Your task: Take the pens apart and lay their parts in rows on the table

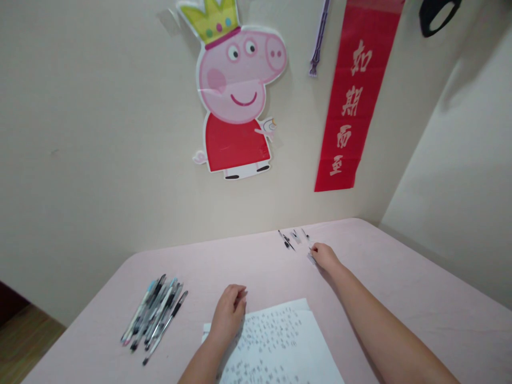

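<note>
Pink tabletop (224, 264); right hand (326, 257) outstretched (seemingly pinching).

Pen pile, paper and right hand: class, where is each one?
Pen pile (155, 313), head view: middle of the pile.
Paper (276, 344), head view: its written side.
Right hand (326, 257), head view: back of the hand.

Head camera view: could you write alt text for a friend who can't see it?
A person's right hand is beside small pieces at the far side of a pink table, while the left hand lies at the edge of written-on paper. A pile of pens lies to the left; a cartoon pig and red banner hang on the wall.
</note>
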Tool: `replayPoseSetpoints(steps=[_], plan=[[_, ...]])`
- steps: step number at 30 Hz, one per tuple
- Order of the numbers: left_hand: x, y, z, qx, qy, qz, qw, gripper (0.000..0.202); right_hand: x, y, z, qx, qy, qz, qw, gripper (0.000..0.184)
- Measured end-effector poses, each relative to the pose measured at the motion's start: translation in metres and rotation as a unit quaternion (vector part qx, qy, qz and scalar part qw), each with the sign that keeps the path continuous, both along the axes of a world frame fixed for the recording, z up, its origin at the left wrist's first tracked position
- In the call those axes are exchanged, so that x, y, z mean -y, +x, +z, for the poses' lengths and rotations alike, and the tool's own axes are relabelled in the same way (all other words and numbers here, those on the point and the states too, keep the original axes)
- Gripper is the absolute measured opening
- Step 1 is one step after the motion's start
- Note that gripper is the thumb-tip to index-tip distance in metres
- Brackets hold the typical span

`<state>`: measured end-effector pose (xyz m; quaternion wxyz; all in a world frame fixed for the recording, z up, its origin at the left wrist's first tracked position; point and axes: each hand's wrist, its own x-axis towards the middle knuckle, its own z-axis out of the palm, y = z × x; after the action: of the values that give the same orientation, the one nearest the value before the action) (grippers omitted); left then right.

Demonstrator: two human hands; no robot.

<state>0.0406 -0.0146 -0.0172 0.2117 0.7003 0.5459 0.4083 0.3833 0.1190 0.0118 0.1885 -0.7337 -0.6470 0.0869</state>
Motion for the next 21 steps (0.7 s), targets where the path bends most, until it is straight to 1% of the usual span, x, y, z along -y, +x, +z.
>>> replayPoseSetpoints(steps=[6, 10, 12, 15, 21], plan=[[-0.001, 0.001, 0.002, -0.004, -0.003, -0.003, 1.000, 0.024, 0.008, 0.000, 0.002, -0.008, 0.010, 0.012, 1.000, 0.013], [0.000, 0.000, 0.003, -0.002, -0.006, -0.008, 1.000, 0.023, 0.016, 0.000, 0.012, -0.015, 0.028, 0.015, 0.999, 0.019], [0.001, 0.001, 0.004, -0.002, -0.005, -0.007, 1.000, 0.023, 0.025, -0.007, 0.019, -0.017, 0.041, 0.024, 0.999, 0.022], [0.002, 0.001, 0.005, -0.001, -0.002, -0.003, 1.000, 0.023, 0.044, -0.038, 0.025, -0.027, 0.046, 0.069, 0.996, 0.023], [0.003, 0.001, 0.005, 0.006, 0.003, -0.001, 1.000, 0.023, 0.108, -0.143, 0.021, -0.056, 0.040, 0.211, 0.975, 0.020]])
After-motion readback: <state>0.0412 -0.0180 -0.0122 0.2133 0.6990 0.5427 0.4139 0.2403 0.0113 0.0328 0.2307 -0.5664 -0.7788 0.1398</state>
